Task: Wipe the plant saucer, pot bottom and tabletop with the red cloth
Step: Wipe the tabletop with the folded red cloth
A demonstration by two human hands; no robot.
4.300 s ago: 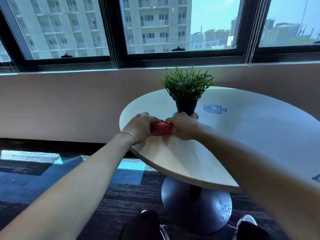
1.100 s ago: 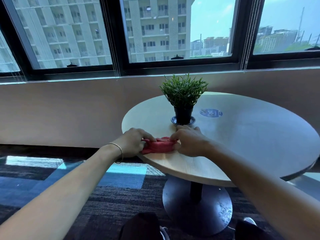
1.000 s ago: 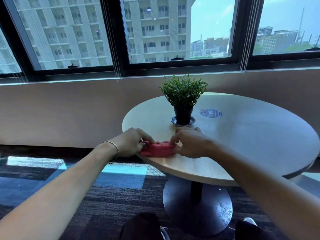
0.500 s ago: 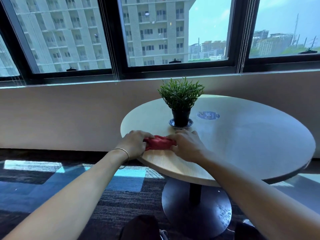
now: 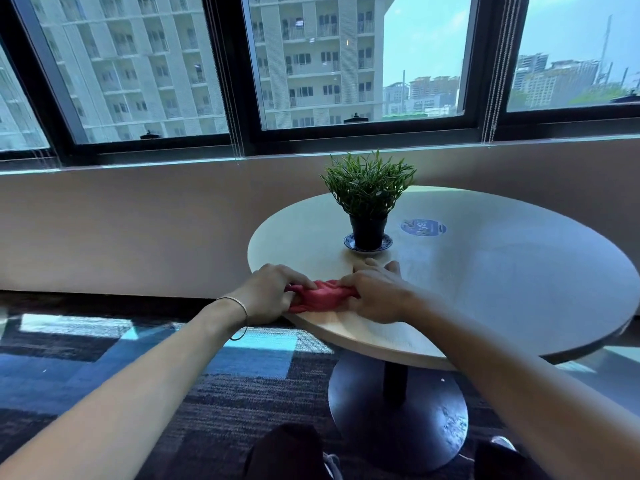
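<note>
A bunched red cloth point(image 5: 320, 298) lies on the near left edge of the round tabletop point(image 5: 485, 282). My left hand point(image 5: 268, 294) grips its left end at the table's rim. My right hand point(image 5: 375, 294) holds its right end, with the outer fingers stretched flat on the wood. Behind the hands a green plant point(image 5: 369, 183) stands upright in a black pot point(image 5: 368, 232). The pot sits on a small blue-and-white saucer point(image 5: 349, 242).
A round blue sticker point(image 5: 423, 227) lies on the tabletop right of the pot. A low wall and windows run behind the table. The dark pedestal base point(image 5: 398, 420) stands on patterned carpet, with my shoes near the frame's bottom.
The cloth and both hands have stayed at the near left edge, kneading the cloth slightly. The view has drifted, so the table sits a little further right.
</note>
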